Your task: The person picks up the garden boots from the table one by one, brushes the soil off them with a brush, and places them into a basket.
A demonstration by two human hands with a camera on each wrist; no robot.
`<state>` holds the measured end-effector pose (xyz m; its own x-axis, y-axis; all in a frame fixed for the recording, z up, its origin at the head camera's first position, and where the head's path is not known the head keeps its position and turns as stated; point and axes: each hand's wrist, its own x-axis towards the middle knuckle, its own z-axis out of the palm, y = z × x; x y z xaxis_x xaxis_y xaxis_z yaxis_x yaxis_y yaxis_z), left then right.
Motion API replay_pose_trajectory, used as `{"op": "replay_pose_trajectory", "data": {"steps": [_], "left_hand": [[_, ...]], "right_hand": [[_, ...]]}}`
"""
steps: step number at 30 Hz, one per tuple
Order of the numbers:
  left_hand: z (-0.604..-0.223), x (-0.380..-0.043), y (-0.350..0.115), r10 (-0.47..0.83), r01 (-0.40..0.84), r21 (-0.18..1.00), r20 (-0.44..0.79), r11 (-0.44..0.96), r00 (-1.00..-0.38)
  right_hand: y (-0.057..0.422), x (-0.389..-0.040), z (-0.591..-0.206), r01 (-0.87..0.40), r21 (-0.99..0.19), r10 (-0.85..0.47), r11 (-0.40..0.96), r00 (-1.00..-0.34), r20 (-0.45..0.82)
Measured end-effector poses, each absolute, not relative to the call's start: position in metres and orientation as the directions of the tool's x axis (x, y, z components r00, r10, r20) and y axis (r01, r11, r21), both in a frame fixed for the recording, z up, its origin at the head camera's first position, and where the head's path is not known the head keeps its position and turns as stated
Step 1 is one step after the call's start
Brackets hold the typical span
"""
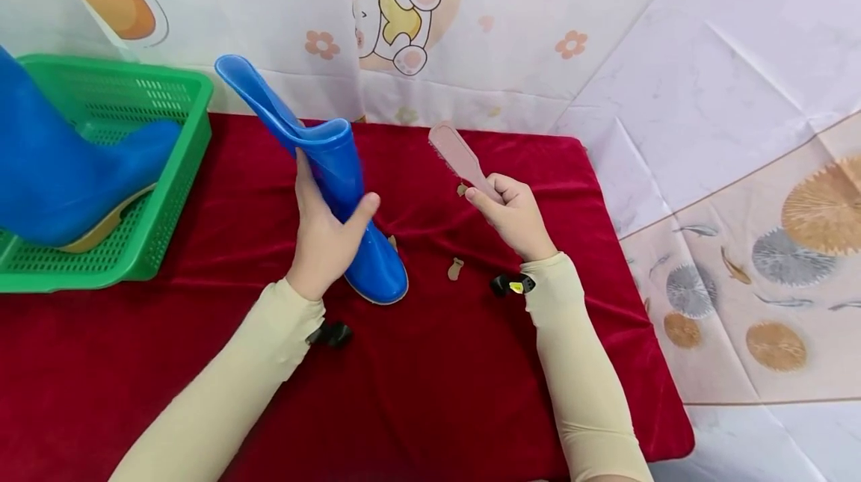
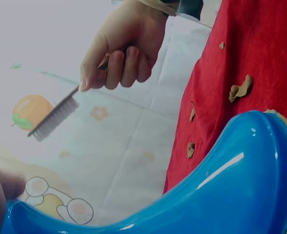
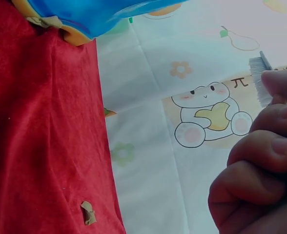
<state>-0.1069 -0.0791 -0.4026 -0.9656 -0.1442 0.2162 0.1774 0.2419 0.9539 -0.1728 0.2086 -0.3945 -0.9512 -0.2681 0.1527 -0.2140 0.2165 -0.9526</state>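
Note:
A blue rubber boot [image 1: 380, 265] with a tan sole stands tilted on the red cloth, its shaft leaning left. My left hand [image 1: 323, 235] grips the shaft, thumb at the near side. In my right hand [image 1: 518, 217] is a pinkish brush [image 1: 454, 149], held by its handle above the cloth, apart from the boot. Its pale bristles [image 2: 60, 117] point downward in the left wrist view. Brown mud-like clumps [image 2: 241, 89] lie beside the boot. One tan piece [image 3: 45, 22] is at the boot's sole in the right wrist view.
A green plastic basket [image 1: 202, 104] at the left holds another blue boot [image 1: 74, 168]. The red cloth [image 1: 430, 385] covers the table, with another brown piece [image 1: 455, 268] on it. A patterned white curtain [image 1: 255, 4] hangs behind the table.

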Motion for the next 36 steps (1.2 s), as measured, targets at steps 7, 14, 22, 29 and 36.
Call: {"op": "replay_pose_trajectory", "data": {"steps": [7,14,22,29,36], "left_hand": [[-0.403,-0.105,-0.081,-0.178,0.259,0.959,0.277,0.12,-0.944],[-0.39,-0.099,-0.091,-0.237,0.245,0.946,0.194,-0.21,-0.952],[-0.383,-0.121,-0.11,-0.009,0.154,0.808,0.181,-0.568,-0.983],[-0.405,-0.149,-0.124,0.111,0.05,0.655,0.202,-0.754,-0.973],[-0.418,-0.163,-0.132,0.212,-0.03,0.728,0.16,-0.685,-0.964]], "right_hand": [[0.211,-0.175,-0.396,-0.217,-0.951,-0.274,0.22,-0.949,0.154],[0.208,-0.177,-0.393,-0.202,-0.956,-0.274,0.214,-0.952,0.14],[0.21,-0.176,-0.395,-0.188,-0.952,-0.26,0.24,-0.958,0.123],[0.211,-0.178,-0.399,-0.178,-0.948,-0.261,0.264,-0.959,0.108],[0.209,-0.179,-0.408,-0.193,-0.934,-0.271,0.301,-0.956,0.11]]}}
